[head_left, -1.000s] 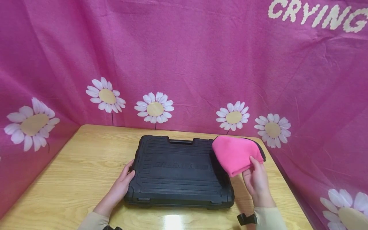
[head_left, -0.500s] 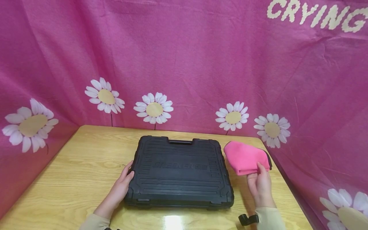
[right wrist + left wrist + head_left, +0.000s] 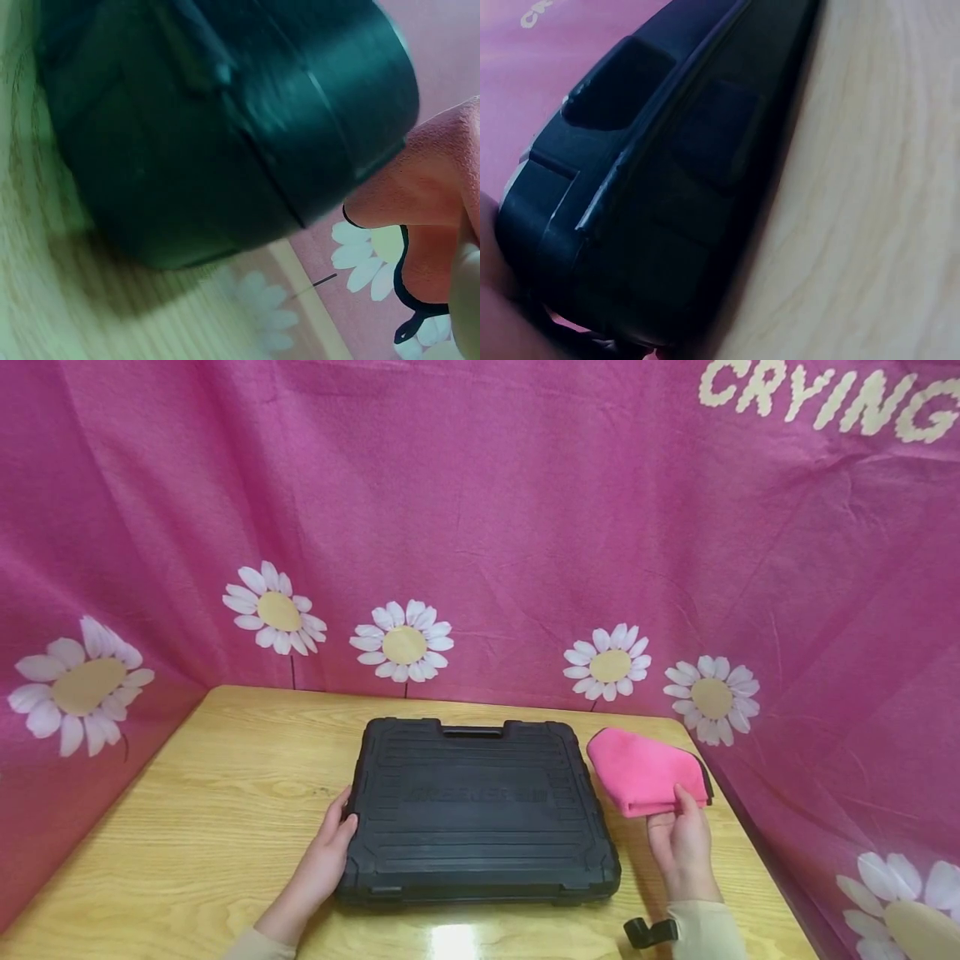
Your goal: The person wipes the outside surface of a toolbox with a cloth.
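Note:
A black hard plastic tool case (image 3: 472, 810) lies closed on the wooden table, its handle at the far side and raised lettering on the lid. At its left edge my left hand (image 3: 322, 856) grips it, thumb over the top rim; the other fingers are mostly hidden behind the side. To the right of the case, my right hand (image 3: 684, 843) pinches a folded pink cloth (image 3: 645, 771) with black edging, thumb on top. The right wrist view shows the cloth (image 3: 431, 187) hanging beside the corner of the case (image 3: 247, 135).
The table (image 3: 202, 810) runs back to a magenta curtain (image 3: 480, 527) printed with daisies, which also closes in both sides. A black band (image 3: 649, 933) sits at my right wrist.
The pink cloth in my right hand has moved right, from over the case's right corner to beside it. The case and my left hand have shifted slightly right.

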Available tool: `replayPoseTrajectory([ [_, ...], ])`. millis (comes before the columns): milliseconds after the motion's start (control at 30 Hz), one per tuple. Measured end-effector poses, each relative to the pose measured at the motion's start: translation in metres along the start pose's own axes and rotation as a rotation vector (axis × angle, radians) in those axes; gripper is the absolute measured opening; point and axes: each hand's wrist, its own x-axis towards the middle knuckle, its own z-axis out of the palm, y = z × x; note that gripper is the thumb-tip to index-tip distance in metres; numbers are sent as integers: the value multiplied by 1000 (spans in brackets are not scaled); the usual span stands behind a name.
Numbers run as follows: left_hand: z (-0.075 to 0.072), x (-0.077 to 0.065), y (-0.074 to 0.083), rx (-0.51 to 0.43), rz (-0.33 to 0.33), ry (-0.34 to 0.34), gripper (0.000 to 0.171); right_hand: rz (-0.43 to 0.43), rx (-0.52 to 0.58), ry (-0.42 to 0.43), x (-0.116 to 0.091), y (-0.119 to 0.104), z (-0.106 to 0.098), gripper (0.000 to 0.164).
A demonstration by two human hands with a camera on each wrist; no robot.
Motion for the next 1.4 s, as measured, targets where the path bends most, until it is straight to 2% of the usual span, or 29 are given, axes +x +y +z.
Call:
replayPoseTrajectory([
  [167, 6, -6, 3, 79, 19, 34, 55, 5, 9, -23, 0, -1, -2, 25],
  [333, 7, -7, 4, 142, -6, 45, 56, 27, -23, -42, 1, 0, -2, 24],
  [533, 0, -2, 3, 190, -6, 16, 55, 44, -13, 12, 3, 2, 0, 26],
  [633, -5, 3, 4, 180, -14, -10, 55, 45, -28, 3, 2, 1, 0, 27],
  [800, -16, 20, 5, 155, -46, -67, 58, 42, -33, 2, 0, -2, 0, 28],
  [1000, -27, 48, 9, 158, -69, -137, 67, 45, -48, -27, 0, -6, -3, 28],
  [1400, -37, 107, 6, 169, -60, -167, 90, 63, 6, -34, -4, -6, -5, 24],
])
